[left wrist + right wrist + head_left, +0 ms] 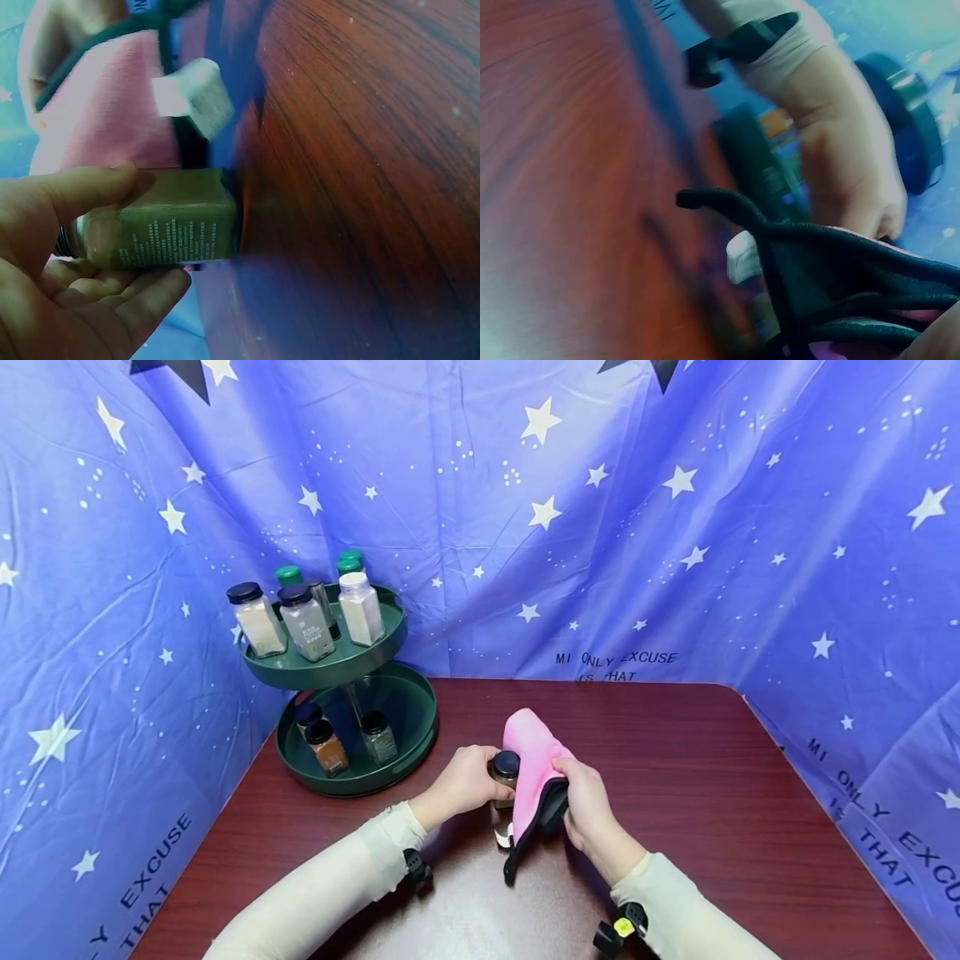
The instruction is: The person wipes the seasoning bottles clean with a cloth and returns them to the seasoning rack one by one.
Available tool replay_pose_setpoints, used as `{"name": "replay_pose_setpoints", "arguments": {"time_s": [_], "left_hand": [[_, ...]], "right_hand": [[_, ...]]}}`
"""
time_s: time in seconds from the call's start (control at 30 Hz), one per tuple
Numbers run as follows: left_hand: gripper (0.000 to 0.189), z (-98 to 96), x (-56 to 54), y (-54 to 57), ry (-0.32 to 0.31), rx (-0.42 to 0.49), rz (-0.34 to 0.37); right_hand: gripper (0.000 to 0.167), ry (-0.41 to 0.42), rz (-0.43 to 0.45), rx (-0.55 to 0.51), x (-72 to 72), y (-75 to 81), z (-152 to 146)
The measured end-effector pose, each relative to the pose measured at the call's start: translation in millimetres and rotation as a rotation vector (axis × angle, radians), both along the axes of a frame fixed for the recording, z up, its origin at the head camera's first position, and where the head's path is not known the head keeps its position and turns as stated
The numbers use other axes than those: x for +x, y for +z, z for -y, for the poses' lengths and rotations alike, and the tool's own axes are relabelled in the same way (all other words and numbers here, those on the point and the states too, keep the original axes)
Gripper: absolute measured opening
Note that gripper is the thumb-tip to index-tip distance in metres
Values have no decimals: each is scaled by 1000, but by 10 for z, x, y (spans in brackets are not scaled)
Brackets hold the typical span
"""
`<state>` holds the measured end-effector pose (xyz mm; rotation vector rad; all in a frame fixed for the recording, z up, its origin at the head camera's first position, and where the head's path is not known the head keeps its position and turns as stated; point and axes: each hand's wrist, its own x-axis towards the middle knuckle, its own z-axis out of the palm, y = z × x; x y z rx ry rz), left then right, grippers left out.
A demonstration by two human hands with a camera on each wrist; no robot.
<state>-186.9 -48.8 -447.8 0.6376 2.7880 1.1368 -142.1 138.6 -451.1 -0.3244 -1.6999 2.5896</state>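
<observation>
My left hand (467, 779) grips a small square spice jar (169, 225) by its sides, thumb on one side and fingers on the other. The jar has a black lid (507, 764), brownish-green contents and rows of white print. Beside it my right hand (591, 803) pinches a pink oven mitt (528, 760) near its black-bound opening. The mitt's rounded end points away from me, and its dark lining (832, 270) shows through the opening. A black loop (712, 199) and a white label (199, 97) hang from the mitt's edge, close to the jar. The right fingertips are partly hidden.
A green two-tier turntable (330, 672) stands at the back left of the brown table (675, 760). Several spice jars fill its upper tier, including a white-capped jar (362, 610). On the lower tier are an orange-brown jar (327, 749) and other dark-lidded jars. A starry blue curtain (480, 527) surrounds the table.
</observation>
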Motion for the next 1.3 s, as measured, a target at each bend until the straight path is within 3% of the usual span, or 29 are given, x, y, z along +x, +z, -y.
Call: {"name": "replay_pose_setpoints", "arguments": {"time_s": [0.13, 0.27, 0.47, 0.63, 0.8, 0.93, 1.13, 1.3], "left_hand": [[31, 5, -4, -16, -2, 3, -8], [31, 11, -5, -34, -4, 5, -15], [30, 15, -3, -45, -8, 5, -13], [33, 4, 2, -20, -4, -7, -20], [34, -4, 6, -22, -3, -6, -28], [33, 2, -9, -58, -1, -3, -35], [34, 21, -10, -75, -7, 10, -39], [34, 45, -3, -87, -19, 34, -23]], "right_hand": [[24, 6, -56, -116, 0, 193, -35], [23, 19, -116, -161, 12, 249, -37], [21, -3, -112, -107, 25, 43, -18], [19, -49, -20, 34, 47, -179, 23], [24, -61, -1, 102, 66, -181, 61], [27, -59, -21, 43, 77, -34, 62], [27, -27, -40, -155, 41, 125, -38], [31, -31, -83, -207, -11, 198, -164]]}}
